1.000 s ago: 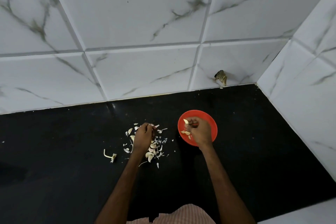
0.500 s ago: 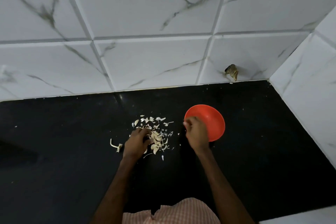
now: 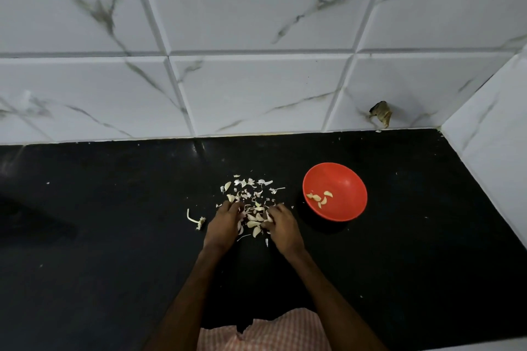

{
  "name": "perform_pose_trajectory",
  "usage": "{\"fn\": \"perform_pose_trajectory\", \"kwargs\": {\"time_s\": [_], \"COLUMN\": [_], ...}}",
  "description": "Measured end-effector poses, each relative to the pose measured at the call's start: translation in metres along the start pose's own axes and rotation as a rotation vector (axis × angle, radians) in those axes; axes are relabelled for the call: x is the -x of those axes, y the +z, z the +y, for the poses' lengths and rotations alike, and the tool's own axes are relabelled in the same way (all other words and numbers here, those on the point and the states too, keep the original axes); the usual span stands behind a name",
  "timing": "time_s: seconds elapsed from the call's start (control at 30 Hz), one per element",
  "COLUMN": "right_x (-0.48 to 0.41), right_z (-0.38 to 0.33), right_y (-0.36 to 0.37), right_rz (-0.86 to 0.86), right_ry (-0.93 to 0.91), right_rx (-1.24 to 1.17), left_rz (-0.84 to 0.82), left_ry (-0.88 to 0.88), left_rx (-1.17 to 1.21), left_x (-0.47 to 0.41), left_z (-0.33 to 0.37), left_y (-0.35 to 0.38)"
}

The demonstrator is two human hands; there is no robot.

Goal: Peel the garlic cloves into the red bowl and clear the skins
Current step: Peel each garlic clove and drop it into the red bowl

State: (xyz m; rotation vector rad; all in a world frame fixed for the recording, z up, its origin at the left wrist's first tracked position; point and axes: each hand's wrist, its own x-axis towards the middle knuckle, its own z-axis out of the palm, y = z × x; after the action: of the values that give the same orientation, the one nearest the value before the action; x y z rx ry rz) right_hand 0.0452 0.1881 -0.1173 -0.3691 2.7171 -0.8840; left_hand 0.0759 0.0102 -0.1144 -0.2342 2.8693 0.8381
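A red bowl (image 3: 346, 179) stands on the black counter (image 3: 114, 236) and holds several peeled garlic cloves (image 3: 320, 198). Left of it lies a loose pile of cloves and papery skins (image 3: 251, 194). Both my hands are at the pile's near edge. My left hand (image 3: 224, 224) lies on the pile's left side with its fingers bent down onto it, and what is under them is hidden. My right hand (image 3: 283, 226) is on the right side, and its fingertips pinch a clove (image 3: 266, 224) at the pile's edge.
A garlic stem with its root end (image 3: 196, 221) lies on the counter just left of my left hand. White marble-look tiles form the back wall (image 3: 256, 80) and the right wall (image 3: 490, 151). A brownish scrap (image 3: 380, 116) sticks to the back wall near the corner.
My right hand has left the red bowl and moved left to the pile, uncovering the cloves in the bowl. My left hand has stayed on the pile.
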Motion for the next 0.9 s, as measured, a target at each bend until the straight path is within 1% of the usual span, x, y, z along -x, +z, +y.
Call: {"fn": "perform_pose_trajectory", "kwargs": {"time_s": [0.1,0.2,0.37,0.47,0.53,0.6,0.7,0.8,0.87,0.9], "right_x": [0.001,0.004,0.004,0.001,-0.001,-0.001,0.001,-0.001,-0.002,-0.003], "right_z": [-0.003,-0.007,-0.012,-0.014,-0.015,-0.018,-0.022,-0.026,-0.031,-0.033], "right_y": [-0.004,-0.006,-0.011,-0.015,-0.017,-0.018,-0.020,-0.023,-0.025,-0.027], "right_rz": [0.085,0.156,0.219,0.281,0.278,0.261,0.275,0.305,0.358,0.387], "right_ry": [0.089,0.191,0.306,0.355,0.366,0.347,0.261,0.200,0.185,0.175], "right_rx": [-0.145,-0.374,-0.695,-0.839,-0.931,-0.944,-0.825,-0.744,-0.700,-0.677], "left_rz": [0.021,0.020,-0.031,-0.056,-0.107,-0.148,-0.149,-0.129,-0.136,-0.145], "left_ry": [0.013,0.023,0.048,0.089,0.130,0.166,0.186,0.151,0.132,0.123], "left_rx": [0.009,0.071,0.108,0.117,0.118,0.166,0.263,0.290,0.286,0.330], "left_x": [0.001,0.000,-0.004,-0.009,-0.013,-0.012,-0.011,-0.013,-0.014,-0.014], "left_z": [-0.002,0.001,0.010,0.015,0.019,0.027,0.040,0.045,0.050,0.054], "left_y": [-0.001,-0.005,-0.012,-0.019,-0.020,-0.020,-0.020,-0.022,-0.021,-0.020]}}
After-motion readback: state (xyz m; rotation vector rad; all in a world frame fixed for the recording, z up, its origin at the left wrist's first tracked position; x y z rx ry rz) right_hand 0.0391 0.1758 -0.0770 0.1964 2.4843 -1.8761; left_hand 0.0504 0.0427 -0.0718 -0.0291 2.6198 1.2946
